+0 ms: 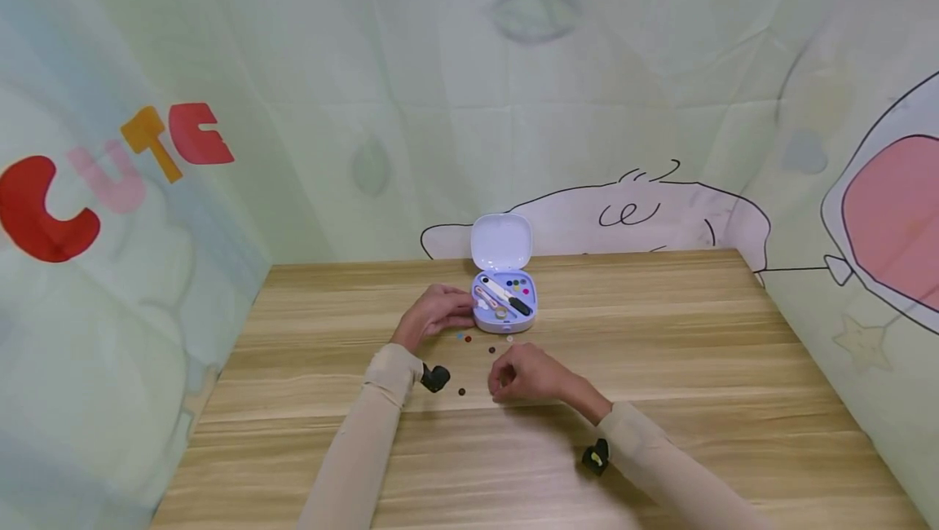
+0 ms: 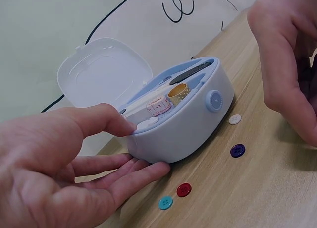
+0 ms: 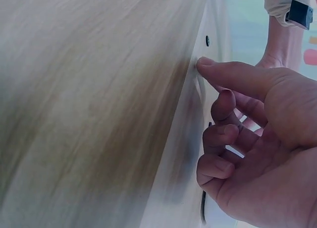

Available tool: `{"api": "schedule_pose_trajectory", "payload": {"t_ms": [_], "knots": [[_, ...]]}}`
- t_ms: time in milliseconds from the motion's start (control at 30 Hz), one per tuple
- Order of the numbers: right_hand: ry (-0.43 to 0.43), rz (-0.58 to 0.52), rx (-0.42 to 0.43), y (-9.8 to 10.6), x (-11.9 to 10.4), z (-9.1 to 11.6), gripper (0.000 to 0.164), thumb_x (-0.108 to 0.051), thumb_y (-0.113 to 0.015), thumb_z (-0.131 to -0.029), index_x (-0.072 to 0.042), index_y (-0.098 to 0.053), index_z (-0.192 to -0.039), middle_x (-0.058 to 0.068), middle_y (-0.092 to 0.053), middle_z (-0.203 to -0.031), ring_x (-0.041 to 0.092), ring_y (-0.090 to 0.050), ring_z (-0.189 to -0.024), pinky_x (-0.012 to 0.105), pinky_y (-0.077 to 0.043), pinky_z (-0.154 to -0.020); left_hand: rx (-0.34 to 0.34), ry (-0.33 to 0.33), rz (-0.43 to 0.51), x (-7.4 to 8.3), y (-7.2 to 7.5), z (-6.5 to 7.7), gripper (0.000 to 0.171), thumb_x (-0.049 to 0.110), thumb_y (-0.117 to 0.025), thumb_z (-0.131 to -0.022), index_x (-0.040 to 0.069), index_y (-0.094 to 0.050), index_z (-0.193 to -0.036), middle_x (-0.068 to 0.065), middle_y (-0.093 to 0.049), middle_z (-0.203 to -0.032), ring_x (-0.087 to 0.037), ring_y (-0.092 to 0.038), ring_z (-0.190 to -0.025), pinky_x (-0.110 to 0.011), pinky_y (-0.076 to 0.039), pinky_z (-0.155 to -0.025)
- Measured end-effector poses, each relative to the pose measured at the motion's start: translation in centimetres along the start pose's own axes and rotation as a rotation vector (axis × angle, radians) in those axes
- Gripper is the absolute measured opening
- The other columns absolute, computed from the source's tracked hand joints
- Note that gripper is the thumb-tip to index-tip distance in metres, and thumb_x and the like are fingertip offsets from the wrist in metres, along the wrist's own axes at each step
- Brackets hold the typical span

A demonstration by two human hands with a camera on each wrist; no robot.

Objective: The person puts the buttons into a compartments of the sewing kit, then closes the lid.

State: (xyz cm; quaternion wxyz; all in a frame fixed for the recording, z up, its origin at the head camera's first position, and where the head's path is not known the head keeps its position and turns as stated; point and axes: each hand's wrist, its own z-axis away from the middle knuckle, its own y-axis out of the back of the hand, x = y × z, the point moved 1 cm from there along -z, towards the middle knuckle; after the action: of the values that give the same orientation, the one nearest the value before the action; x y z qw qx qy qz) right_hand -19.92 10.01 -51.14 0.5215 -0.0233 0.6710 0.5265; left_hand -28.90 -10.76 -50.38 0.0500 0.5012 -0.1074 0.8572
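A pale blue sewing kit box stands with its white lid raised. My left hand holds its left side, thumb at the rim and fingers low on the wall. Inside are a gold thimble, a rolled tape measure and a black-handled tool. My right hand is low over the table in front of the box, fingers bent, thumb tip near the wood. Whether anything lies between its fingertips is hidden. Near it is a dark button.
On the wooden table, a turquoise button, a red button, a navy button and a white button lie before the box. Printed cloth hangs close behind the table and along its sides.
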Motion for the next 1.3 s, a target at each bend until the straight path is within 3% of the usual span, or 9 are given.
{"api": "schedule_pose_trajectory", "payload": {"t_ms": [233,400,633,767,867,1100,1300], "knots": [[0.048,-0.013,0.009,0.6,0.1,0.2,0.013,0.000,-0.077,-0.085,-0.013,-0.076,-0.083,-0.013,-0.064,-0.072,0.001,-0.055,-0.065,0.019,-0.051,-0.058,0.003,0.001,0.006,-0.1,0.1,0.1,0.045,-0.005,-0.063,-0.097,-0.017,-0.049,-0.138,-0.034,-0.063,-0.129,-0.031,-0.070,-0.105,-0.043,-0.061,-0.094],[0.064,-0.015,0.050,2.1,0.1,0.2,0.011,0.002,-0.076,-0.086,-0.009,-0.078,-0.088,-0.011,-0.065,-0.076,0.002,-0.055,-0.068,0.019,-0.050,-0.059,-0.001,-0.004,0.004,-0.1,0.1,0.1,0.046,-0.005,-0.063,-0.097,-0.018,-0.049,-0.139,-0.034,-0.063,-0.128,-0.031,-0.070,-0.104,-0.043,-0.062,-0.092],[-0.036,-0.095,0.117,5.1,0.3,-0.1,0.008,-0.001,-0.074,-0.089,-0.007,-0.079,-0.091,-0.007,-0.065,-0.075,0.010,-0.055,-0.071,0.022,-0.046,-0.061,0.000,0.003,0.004,-0.1,0.1,0.1,0.047,-0.004,-0.063,-0.097,-0.017,-0.048,-0.140,-0.033,-0.063,-0.130,-0.032,-0.069,-0.108,-0.042,-0.062,-0.093],[-0.161,-0.178,0.213,7.0,0.8,-0.3,0.000,-0.009,-0.079,-0.090,-0.009,-0.079,-0.091,-0.001,-0.063,-0.078,0.018,-0.053,-0.077,0.026,-0.044,-0.063,0.000,0.011,-0.004,0.0,0.1,0.1,0.047,-0.003,-0.065,-0.098,-0.015,-0.049,-0.140,-0.033,-0.063,-0.130,-0.033,-0.070,-0.109,-0.042,-0.062,-0.093],[-0.234,-0.212,0.289,8.6,1.2,-0.4,0.004,-0.013,-0.081,-0.091,-0.012,-0.078,-0.090,0.002,-0.061,-0.081,0.021,-0.051,-0.080,0.028,-0.042,-0.063,-0.001,0.020,-0.006,0.1,0.1,0.1,0.046,-0.002,-0.065,-0.098,-0.014,-0.051,-0.140,-0.032,-0.063,-0.130,-0.033,-0.070,-0.109,-0.041,-0.062,-0.093],[-0.286,-0.216,0.369,11.9,2.0,-1.0,0.008,-0.018,-0.077,-0.095,-0.010,-0.078,-0.098,0.005,-0.059,-0.086,0.025,-0.050,-0.087,0.032,-0.043,-0.067,0.002,0.026,-0.003,0.1,0.2,0.0,0.047,-0.002,-0.065,-0.098,-0.014,-0.050,-0.141,-0.031,-0.064,-0.129,-0.032,-0.070,-0.108,-0.041,-0.062,-0.092],[-0.297,-0.255,0.402,13.2,2.5,-1.9,0.010,-0.015,-0.075,-0.096,-0.007,-0.078,-0.102,0.007,-0.061,-0.090,0.026,-0.050,-0.092,0.033,-0.044,-0.072,0.003,0.027,0.003,0.0,0.2,-0.1,0.048,-0.002,-0.066,-0.098,-0.014,-0.049,-0.141,-0.031,-0.064,-0.130,-0.032,-0.070,-0.108,-0.041,-0.062,-0.093]]}}
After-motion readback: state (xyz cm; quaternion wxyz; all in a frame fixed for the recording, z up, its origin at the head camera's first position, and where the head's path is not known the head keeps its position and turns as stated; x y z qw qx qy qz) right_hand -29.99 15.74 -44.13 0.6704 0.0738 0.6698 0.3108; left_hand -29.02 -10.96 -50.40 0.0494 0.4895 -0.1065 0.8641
